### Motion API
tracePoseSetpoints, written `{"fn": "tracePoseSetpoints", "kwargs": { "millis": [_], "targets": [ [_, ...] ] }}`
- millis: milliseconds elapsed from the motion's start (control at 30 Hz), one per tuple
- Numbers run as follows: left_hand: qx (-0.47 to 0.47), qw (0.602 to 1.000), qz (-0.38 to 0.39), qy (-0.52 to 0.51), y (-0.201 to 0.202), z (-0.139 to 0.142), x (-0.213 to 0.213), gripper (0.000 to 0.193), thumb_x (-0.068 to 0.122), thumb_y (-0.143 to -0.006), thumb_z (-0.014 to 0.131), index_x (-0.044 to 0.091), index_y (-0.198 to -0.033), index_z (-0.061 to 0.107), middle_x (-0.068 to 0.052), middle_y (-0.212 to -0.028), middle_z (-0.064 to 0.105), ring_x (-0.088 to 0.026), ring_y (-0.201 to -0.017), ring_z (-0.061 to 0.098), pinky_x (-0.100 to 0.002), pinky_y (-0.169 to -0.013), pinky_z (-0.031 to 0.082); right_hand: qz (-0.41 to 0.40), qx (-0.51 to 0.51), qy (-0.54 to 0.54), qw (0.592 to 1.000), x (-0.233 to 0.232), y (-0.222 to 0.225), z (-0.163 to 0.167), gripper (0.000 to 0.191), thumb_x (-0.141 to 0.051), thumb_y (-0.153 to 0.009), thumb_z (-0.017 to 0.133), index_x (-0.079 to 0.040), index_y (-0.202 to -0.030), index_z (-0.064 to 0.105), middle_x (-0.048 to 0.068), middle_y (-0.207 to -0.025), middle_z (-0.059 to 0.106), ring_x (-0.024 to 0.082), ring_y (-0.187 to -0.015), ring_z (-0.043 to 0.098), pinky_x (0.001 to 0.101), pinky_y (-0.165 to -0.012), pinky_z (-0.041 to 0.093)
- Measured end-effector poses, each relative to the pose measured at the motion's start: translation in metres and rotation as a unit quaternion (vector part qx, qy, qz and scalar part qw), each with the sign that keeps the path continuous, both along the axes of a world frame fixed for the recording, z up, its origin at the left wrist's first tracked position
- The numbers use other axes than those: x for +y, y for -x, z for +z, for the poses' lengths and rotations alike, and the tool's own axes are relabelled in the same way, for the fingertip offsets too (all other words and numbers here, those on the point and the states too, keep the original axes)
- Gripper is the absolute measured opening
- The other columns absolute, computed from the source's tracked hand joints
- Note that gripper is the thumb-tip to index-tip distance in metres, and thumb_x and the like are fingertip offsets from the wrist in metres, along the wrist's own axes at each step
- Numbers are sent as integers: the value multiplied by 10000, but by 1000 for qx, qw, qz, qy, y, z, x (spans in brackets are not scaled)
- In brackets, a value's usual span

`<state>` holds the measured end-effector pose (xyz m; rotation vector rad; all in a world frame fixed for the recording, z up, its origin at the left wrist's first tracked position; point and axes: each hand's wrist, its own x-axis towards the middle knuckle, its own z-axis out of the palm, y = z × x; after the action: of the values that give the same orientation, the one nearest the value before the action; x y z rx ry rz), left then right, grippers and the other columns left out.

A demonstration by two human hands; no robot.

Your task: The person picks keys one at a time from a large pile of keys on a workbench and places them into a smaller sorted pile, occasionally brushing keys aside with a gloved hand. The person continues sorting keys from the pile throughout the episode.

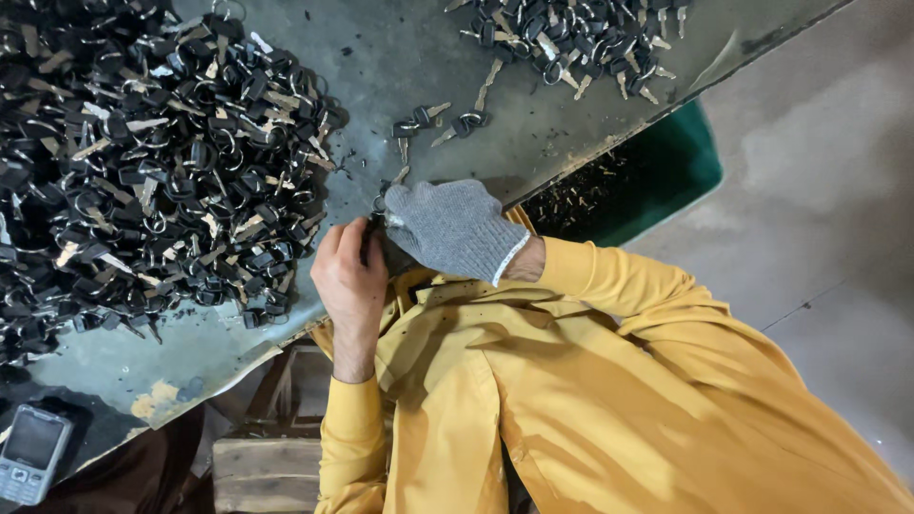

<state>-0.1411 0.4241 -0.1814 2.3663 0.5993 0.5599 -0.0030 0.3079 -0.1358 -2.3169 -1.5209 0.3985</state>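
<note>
1. The left hand (350,276) is bare. Its fingers are curled closed at the near edge of the bench (428,57), pinching something small and dark.
2. The right hand (452,228) wears a grey knit glove. It is closed too, with its fingertips touching those of the left hand.
3. Between the two sits a key and ring (386,211) – a black-headed key on a metal loop, mostly hidden by the fingers. How the ring sits on the key cannot be told.
4. A large heap of keys (143,162) lies just beside the left hand, and a smaller heap (571,38) lies at the far edge of the bench. A few loose keys (419,119) are scattered between the two.
5. Beyond the bench edge stands a green bin (666,162) holding small dark bits. A mobile phone (33,452) rests at the near left corner.
6. Judged from the grip, the step in hand is working ring and key together. The next move calls for a steady pinch from both hands – and a firm twist, without letting the small piece slip.
</note>
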Motion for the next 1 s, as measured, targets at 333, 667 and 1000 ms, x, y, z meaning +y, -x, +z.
{"fn": "tracePoseSetpoints", "kwargs": {
  "millis": [333, 667, 1000],
  "targets": [
    [-20, 998, 15, 50, -2, 3, -1, 245, 5, -875, 737, 11, -1113, 681, -138, -932, 683, -334, -802, 690, -413, -710, 552, 28, -1, 36, 999, 11, 1, 0, 295, -339, -952, 634, -63, -1052, 606, 157, -750, 697, 366, -647, 711, 485, -523, 544],
    [-36, 999, 12, 1, -5, 4, -8, 328, -48, -874, 713, 27, -1189, 660, -134, -889, 652, -319, -771, 662, -425, -688, 529, 43, -2, 36, 998, 7, 6, 0, 283, -337, -955, 625, -70, -1049, 616, 156, -740, 707, 365, -638, 715, 492, -514, 541],
    [-63, 998, 11, 7, -1, 5, -11, 378, -30, -901, 698, 11, -1263, 599, -143, -909, 648, -333, -786, 660, -443, -700, 519, 41, 28, 39, 998, 0, 2, 1, 272, -335, -959, 616, -77, -1045, 626, 155, -730, 717, 365, -628, 720, 500, -504, 537]
  ]
}}
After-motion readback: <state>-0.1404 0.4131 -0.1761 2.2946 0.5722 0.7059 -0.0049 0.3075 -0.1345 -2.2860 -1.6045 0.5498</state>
